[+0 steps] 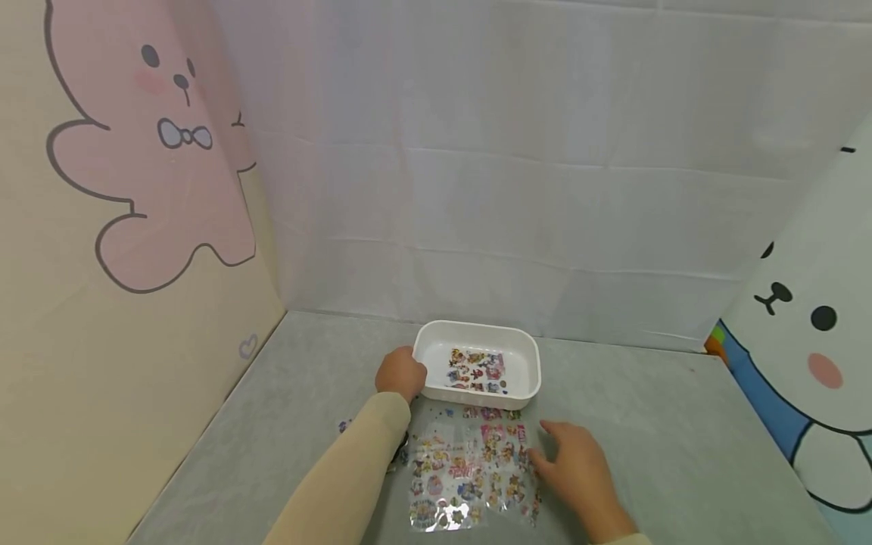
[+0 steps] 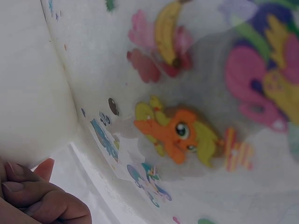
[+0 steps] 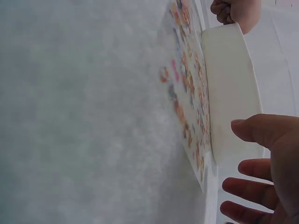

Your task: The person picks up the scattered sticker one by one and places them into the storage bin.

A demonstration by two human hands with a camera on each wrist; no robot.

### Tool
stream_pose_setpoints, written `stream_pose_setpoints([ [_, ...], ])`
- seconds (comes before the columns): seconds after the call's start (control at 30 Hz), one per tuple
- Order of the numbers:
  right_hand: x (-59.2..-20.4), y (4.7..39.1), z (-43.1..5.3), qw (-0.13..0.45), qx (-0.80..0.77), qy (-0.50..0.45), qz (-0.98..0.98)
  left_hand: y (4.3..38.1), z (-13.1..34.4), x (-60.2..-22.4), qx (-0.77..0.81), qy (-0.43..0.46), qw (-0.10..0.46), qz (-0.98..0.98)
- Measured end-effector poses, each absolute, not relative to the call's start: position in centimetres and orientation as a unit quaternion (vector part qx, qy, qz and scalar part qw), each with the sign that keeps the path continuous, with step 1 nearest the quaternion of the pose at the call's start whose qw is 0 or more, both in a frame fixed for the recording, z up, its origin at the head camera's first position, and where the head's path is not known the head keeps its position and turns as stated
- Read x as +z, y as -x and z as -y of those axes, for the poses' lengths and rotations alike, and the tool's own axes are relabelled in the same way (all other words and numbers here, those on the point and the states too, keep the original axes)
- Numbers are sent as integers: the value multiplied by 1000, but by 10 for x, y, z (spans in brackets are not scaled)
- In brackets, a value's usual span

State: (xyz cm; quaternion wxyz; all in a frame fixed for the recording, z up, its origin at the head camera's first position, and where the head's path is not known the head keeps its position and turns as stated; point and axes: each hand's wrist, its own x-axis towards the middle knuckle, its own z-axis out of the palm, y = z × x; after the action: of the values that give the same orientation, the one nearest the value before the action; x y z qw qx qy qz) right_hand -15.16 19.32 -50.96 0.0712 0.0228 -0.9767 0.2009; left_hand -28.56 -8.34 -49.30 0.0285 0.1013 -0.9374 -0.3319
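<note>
Sheet-lined corner, room type unclear: grey tabletop (image 1: 668,439), creased white sheet (image 1: 490,189), pink cartoon-bear print (image 1: 157,174) on side panel (image 1: 48,363).

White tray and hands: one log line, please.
left hand: grips white tray | right hand: empty, beside printed sheets | in tray: colourful sheet

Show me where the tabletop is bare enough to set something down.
Bare table between the white tray and the printed right wall; more between the left sleeve and cream wall, barring a printed bit beside the sleeve. Crowded: before the tray, under sticker sheets.
</note>
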Motion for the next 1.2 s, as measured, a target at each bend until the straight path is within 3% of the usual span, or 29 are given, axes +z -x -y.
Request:
stream_pose_setpoints([
  [0.37,-510,132,-192,32,165,-22,986,283,84,-490,-330,-97,32,938],
  [1.2,-508,126,-189,-5,115,-37,993,284,83,-492,-326,-99,29,940],
])
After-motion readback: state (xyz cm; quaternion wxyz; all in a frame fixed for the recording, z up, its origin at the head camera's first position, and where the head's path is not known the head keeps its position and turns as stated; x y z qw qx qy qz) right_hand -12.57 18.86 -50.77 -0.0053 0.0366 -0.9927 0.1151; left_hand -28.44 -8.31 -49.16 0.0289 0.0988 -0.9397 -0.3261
